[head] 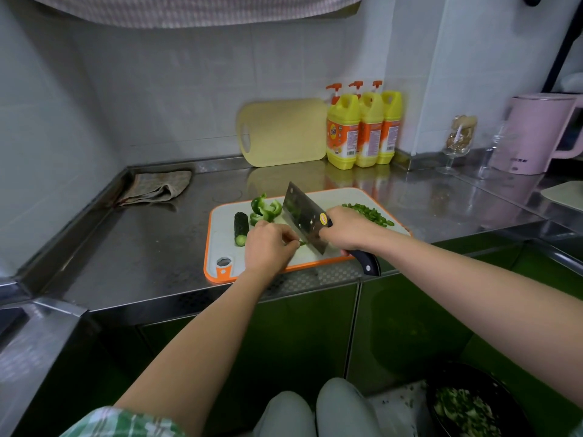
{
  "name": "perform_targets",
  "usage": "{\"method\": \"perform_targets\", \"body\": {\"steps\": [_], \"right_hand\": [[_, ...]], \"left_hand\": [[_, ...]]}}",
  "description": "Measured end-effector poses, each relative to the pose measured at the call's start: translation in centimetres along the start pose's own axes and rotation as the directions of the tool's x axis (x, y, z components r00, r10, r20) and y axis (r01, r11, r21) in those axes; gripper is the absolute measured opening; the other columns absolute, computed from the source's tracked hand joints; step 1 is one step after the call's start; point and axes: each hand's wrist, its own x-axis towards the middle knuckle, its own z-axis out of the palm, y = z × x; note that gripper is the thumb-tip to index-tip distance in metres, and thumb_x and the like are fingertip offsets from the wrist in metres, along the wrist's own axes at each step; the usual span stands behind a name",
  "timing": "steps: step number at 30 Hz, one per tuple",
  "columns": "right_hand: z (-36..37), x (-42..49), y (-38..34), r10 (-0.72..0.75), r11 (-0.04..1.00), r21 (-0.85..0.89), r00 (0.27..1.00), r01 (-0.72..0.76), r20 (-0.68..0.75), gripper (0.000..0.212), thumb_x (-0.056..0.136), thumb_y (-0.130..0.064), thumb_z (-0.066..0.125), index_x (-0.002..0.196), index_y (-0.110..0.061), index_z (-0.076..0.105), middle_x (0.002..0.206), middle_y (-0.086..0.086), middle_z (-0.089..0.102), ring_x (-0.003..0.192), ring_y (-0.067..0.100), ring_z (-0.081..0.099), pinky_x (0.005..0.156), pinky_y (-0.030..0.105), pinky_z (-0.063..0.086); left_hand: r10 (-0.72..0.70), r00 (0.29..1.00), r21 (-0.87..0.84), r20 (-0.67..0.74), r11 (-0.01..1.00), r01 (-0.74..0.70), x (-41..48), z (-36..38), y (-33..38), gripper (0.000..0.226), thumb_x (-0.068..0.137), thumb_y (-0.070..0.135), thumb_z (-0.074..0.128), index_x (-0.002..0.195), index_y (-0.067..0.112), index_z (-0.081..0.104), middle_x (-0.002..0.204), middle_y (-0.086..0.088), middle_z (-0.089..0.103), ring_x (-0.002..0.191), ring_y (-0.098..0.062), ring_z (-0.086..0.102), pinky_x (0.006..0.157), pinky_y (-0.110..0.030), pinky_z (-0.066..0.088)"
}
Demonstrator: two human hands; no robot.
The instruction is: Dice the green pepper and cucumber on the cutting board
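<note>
A white cutting board (220, 241) with an orange rim lies on the steel counter. On it a dark green cucumber piece (241, 228) lies at the left, with green pepper chunks (264, 209) behind my hands and a heap of diced pepper (369, 213) at the right. My right hand (347, 230) grips the handle of a cleaver (304, 219), whose blade comes down onto the board. My left hand (268, 246), fingers curled, holds down a small green pepper strip (302, 243) right beside the blade.
A yellow cutting board (284, 132) leans on the back wall next to three yellow detergent bottles (362, 127). A crumpled cloth (154, 187) lies at the back left. A pink kettle (536, 134) and a glass (457, 143) stand at the right. A dark bin (467, 405) with scraps sits on the floor.
</note>
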Motion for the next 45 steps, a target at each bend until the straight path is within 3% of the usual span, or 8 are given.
{"method": "perform_targets", "body": {"steps": [5,9,14,24,28,34,41,45], "right_hand": [[1.0,-0.1,-0.1,0.007,1.0,-0.031,1.0,-0.006,0.031,0.011,0.091,-0.009,0.044,0.089,-0.004,0.053,0.064,0.015,0.063,0.045,0.023,0.06,0.045,0.023,0.044],[1.3,0.1,-0.9,0.045,0.993,-0.109,0.997,-0.038,0.067,0.012,0.09,-0.005,0.043,0.09,-0.003,0.055,0.061,0.012,0.061,0.044,0.02,0.058,0.045,0.024,0.044],[1.3,0.7,-1.4,0.069,0.986,-0.155,0.997,-0.065,0.018,0.016,0.09,-0.006,0.046,0.098,-0.001,0.059,0.066,0.011,0.06,0.055,0.024,0.06,0.046,0.026,0.044],[-0.1,0.1,0.3,-0.007,1.0,-0.021,1.0,0.007,0.017,0.013,0.091,-0.008,0.044,0.079,-0.009,0.049,0.072,0.016,0.061,0.048,0.023,0.06,0.042,0.022,0.038],[0.0,-0.1,0.2,0.02,0.999,-0.039,0.999,-0.018,0.048,0.007,0.094,-0.01,0.043,0.094,-0.007,0.05,0.079,0.014,0.064,0.047,0.018,0.059,0.044,0.023,0.042],[0.2,0.1,0.1,0.027,0.998,-0.058,0.998,-0.023,0.058,0.007,0.093,-0.009,0.042,0.092,-0.006,0.049,0.072,0.015,0.062,0.042,0.017,0.057,0.042,0.021,0.04],[1.4,1.4,-0.1,0.047,0.997,-0.065,0.998,-0.045,0.039,0.01,0.089,-0.005,0.043,0.088,-0.004,0.053,0.062,0.014,0.059,0.045,0.022,0.058,0.044,0.023,0.043],[1.0,1.8,0.8,0.072,0.994,-0.075,0.997,-0.073,-0.019,0.012,0.091,-0.006,0.043,0.082,-0.007,0.05,0.06,0.011,0.059,0.049,0.023,0.06,0.044,0.024,0.042]], "left_hand": [[-0.015,0.999,0.006,-0.028,1.0,0.015,-0.2,-0.1,0.3,0.007,0.08,0.028,0.074,0.084,0.023,0.077,0.08,-0.001,0.068,0.098,-0.021,0.051,0.068,-0.026,0.035],[-0.011,1.0,0.008,-0.003,1.0,0.011,-0.1,0.0,0.1,0.012,0.081,0.029,0.073,0.089,0.022,0.078,0.086,-0.005,0.065,0.102,-0.021,0.05,0.074,-0.029,0.042],[0.014,1.0,0.003,-0.002,1.0,-0.014,0.2,0.3,0.2,0.011,0.079,0.031,0.074,0.086,0.023,0.078,0.083,-0.003,0.065,0.099,-0.02,0.049,0.074,-0.029,0.041],[0.014,1.0,-0.034,-0.019,0.999,-0.015,0.2,0.5,0.9,0.011,0.077,0.032,0.078,0.083,0.023,0.077,0.078,0.006,0.065,0.098,-0.015,0.044,0.075,-0.027,0.036],[0.011,1.0,-0.038,-0.016,0.999,-0.012,0.3,0.4,0.9,0.01,0.078,0.031,0.078,0.084,0.023,0.078,0.078,0.007,0.062,0.099,-0.015,0.044,0.076,-0.026,0.034],[0.045,0.999,-0.002,-0.017,0.999,-0.045,0.4,0.6,0.8,0.012,0.078,0.03,0.078,0.088,0.023,0.079,0.085,0.002,0.069,0.102,-0.018,0.046,0.08,-0.028,0.037],[0.059,0.998,-0.009,-0.035,0.998,-0.059,0.4,0.6,0.8,0.011,0.078,0.029,0.078,0.087,0.022,0.078,0.079,0.006,0.057,0.1,-0.017,0.046,0.077,-0.026,0.035],[0.052,0.998,-0.042,-0.021,0.998,-0.053,0.7,1.3,1.5,0.013,0.079,0.027,0.076,0.092,0.024,0.078,0.085,0.001,0.066,0.102,-0.017,0.046,0.082,-0.028,0.04]]}}
